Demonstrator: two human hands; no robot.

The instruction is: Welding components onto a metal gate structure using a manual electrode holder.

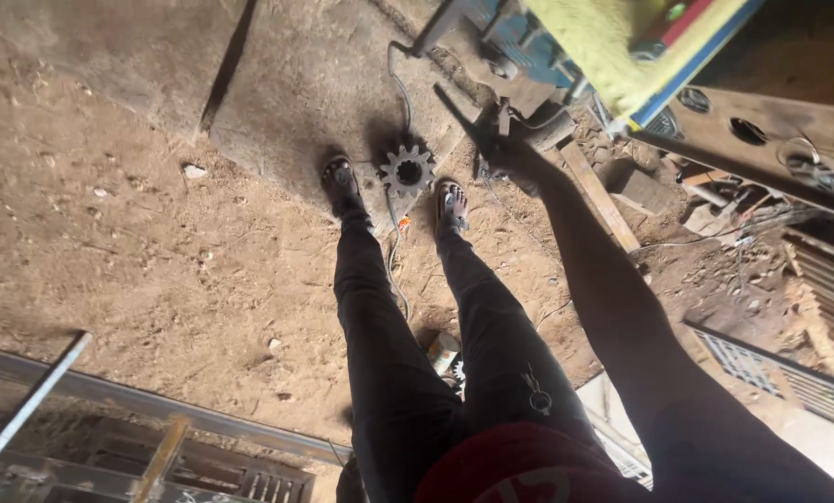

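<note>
Right hand (508,156) at upper centre of the frame, arm stretched out, gripping a dark rod (464,116); rod's long axis runs up-left from the fist toward the blue machine (519,42); gear wheel (407,170) on the dirt floor (128,251) between both feet, just left of that hand; left hand out of view.

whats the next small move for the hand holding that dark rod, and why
Probably lower the right hand and bring the rod down toward the gear. The gear lies flat on the ground between the two feet, its centre hole open, while the rod points up and away from it.
</note>
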